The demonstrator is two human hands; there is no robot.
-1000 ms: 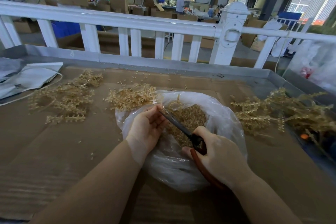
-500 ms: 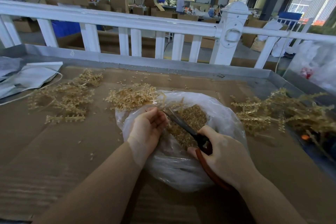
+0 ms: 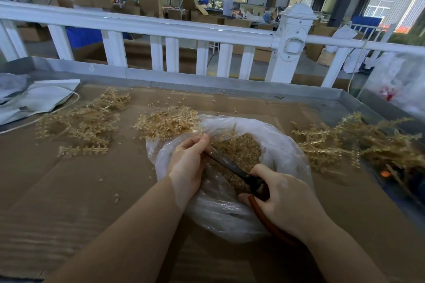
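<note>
A clear plastic bag (image 3: 287, 145) lies open on the cardboard-covered table, holding a heap of small tan plastic pieces (image 3: 241, 147). My right hand (image 3: 282, 197) grips scissors (image 3: 232, 167) with dark blades and a red-brown handle, the blades pointing up-left over the bag. My left hand (image 3: 186, 161) pinches a thin tan plastic sprig (image 3: 220, 134) at the blade tips, above the bag's mouth.
Piles of tan plastic sprigs lie at left (image 3: 80, 124), centre (image 3: 165, 122) and right (image 3: 358, 142) of the table. A white pouch with a cord (image 3: 39, 99) sits far left. A white railing (image 3: 161, 27) borders the far edge. A white bag (image 3: 400, 80) hangs at right.
My left hand has closed its fingers and turned over the blade tips. My right hand with the scissors has shifted slightly right and down.
</note>
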